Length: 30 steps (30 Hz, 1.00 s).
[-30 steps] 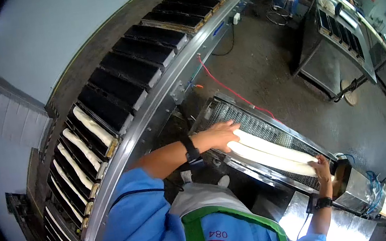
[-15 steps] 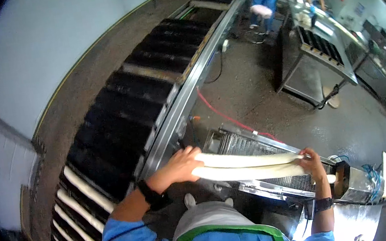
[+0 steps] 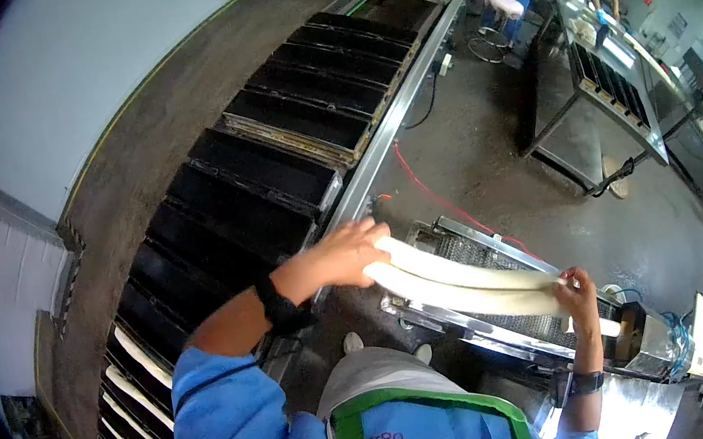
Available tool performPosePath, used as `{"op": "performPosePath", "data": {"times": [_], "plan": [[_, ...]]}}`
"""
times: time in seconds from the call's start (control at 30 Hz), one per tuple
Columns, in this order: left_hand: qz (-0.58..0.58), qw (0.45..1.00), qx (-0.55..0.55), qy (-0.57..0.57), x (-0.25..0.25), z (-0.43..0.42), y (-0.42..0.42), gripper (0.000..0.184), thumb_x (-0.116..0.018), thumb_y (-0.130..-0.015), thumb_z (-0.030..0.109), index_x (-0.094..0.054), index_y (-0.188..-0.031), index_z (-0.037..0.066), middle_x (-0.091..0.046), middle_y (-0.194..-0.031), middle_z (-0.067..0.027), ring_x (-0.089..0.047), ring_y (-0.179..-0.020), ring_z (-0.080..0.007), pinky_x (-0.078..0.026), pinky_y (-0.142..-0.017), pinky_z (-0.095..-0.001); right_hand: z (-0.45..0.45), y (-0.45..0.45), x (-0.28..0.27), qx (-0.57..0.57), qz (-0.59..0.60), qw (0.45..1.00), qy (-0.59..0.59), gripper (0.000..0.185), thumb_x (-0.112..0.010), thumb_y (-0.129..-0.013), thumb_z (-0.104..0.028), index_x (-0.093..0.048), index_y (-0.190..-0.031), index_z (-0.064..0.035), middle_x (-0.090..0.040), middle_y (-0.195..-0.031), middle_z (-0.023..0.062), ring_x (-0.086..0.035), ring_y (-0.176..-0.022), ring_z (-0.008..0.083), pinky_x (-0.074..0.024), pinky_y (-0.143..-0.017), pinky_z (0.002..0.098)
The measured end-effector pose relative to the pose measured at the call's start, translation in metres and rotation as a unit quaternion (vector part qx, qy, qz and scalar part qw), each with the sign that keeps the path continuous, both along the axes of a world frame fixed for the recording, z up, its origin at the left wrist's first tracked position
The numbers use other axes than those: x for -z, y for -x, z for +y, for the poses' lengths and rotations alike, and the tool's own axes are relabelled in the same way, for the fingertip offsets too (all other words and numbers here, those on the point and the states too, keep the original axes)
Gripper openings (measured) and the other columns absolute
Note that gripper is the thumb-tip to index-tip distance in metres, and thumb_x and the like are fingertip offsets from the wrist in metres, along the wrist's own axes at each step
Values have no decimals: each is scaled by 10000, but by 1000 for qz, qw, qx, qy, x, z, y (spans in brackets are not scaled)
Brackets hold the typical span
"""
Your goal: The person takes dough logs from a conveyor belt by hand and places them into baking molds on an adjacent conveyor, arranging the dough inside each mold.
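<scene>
Two long pale dough strips (image 3: 479, 285) hang side by side between my hands, sagging a little. My left hand (image 3: 346, 255) is closed around their left ends, close to the edge of the tray conveyor. At the other ends, my right hand (image 3: 576, 299) pinches the dough between thumb and fingers. Under the strips runs a small mesh conveyor (image 3: 465, 250). A short end of another dough strip (image 3: 609, 327) shows just beyond my right hand, by the machine outlet. More dough strips (image 3: 138, 401) lie in dark tray grooves at lower left.
Dark grooved trays (image 3: 219, 185) line a long conveyor with a metal rail (image 3: 392, 123). A red hose (image 3: 418, 178) crosses the floor. Two people in blue work farther off, one beside a steel table (image 3: 559, 120). A metal machine (image 3: 652, 343) stands at right.
My left hand has risen towards the tray conveyor, so the strips now slope down to the right and sag more. The camera view has shifted. Both hands keep hold of the dough.
</scene>
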<state>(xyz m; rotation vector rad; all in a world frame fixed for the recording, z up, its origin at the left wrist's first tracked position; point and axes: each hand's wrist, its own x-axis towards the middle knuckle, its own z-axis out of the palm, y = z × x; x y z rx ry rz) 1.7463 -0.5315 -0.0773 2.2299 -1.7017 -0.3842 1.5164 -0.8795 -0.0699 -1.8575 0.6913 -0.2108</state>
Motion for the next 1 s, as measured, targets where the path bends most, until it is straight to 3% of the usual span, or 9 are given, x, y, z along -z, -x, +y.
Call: {"op": "performPosePath", "data": {"times": [0.23,0.3,0.43,0.57,0.63,0.7,0.83,0.9,1.0], "plan": [[-80,993,-84,-2,-32,36,-108,280,-625,-574,167,-614,-853,177,-487,-944,-40,-395,-921,-207,-298,-777,-332,49,-113,-26,-35,-120,990,65,141,-577,-699,-72,-473,-775,-14,-386,-796,15,-432,-680,82,-385,-546,193],[-129,982,-139,-6,-44,61,-146,290,-637,-564,143,-616,-849,190,-499,-991,-31,-393,-952,-201,-287,-796,-345,75,-154,-45,-79,-149,976,136,174,-588,-701,-112,-488,-796,-6,-403,-804,26,-449,-689,91,-383,-548,191],[-190,945,-254,-79,-43,109,-233,383,-647,-568,96,-586,-918,240,-378,-1212,-55,-239,-1177,-243,-189,-942,-398,131,-240,-45,-70,-179,977,96,242,-585,-721,-186,-507,-876,-17,-447,-871,59,-465,-704,139,-407,-600,248],[-230,882,-383,-147,7,152,-275,389,-581,-653,62,-547,-984,265,-284,-1279,-65,-165,-1218,-256,-115,-977,-456,176,-324,44,-183,-168,967,63,360,-587,-730,-230,-485,-1023,-47,-400,-1015,136,-472,-732,182,-427,-661,296],[-273,837,-472,-53,47,176,-289,333,-531,-708,91,-549,-995,260,-306,-1263,-72,-215,-1198,-258,-162,-963,-436,186,-333,76,-241,-14,970,-35,402,-586,-730,-229,-460,-1071,-58,-370,-1052,149,-472,-742,201,-426,-690,315],[-262,839,-451,-153,58,175,-266,307,-489,-727,96,-566,-983,246,-389,-1201,-60,-313,-1135,-245,-254,-897,-408,170,-338,114,-257,-45,965,15,365,-596,-717,-203,-486,-1039,-72,-398,-1030,138,-478,-731,207,-422,-700,321],[-150,859,-427,-238,62,157,-227,352,-440,-744,120,-506,-1064,251,-451,-1138,-83,-390,-1066,-262,-267,-865,-434,152,-324,123,-276,-35,961,11,253,-591,-701,-165,-551,-944,-104,-474,-915,111,-496,-778,218,-413,-700,313],[-94,866,-409,-271,73,150,-225,366,-420,-753,138,-479,-1098,247,-479,-1107,-94,-419,-1037,-268,-268,-857,-442,148,-315,105,-305,-41,939,155,222,-565,-723,-156,-554,-938,-101,-481,-905,115,-493,-823,225,-412,-702,313],[-61,869,-393,-294,99,148,-226,414,-441,-739,315,-435,-1143,225,-531,-1038,-104,-442,-1014,-285,-267,-850,-464,130,-290,116,-300,-18,933,199,228,-567,-702,-134,-547,-926,-92,-477,-954,122,-463,-890,282,-389,-762,344]]}}
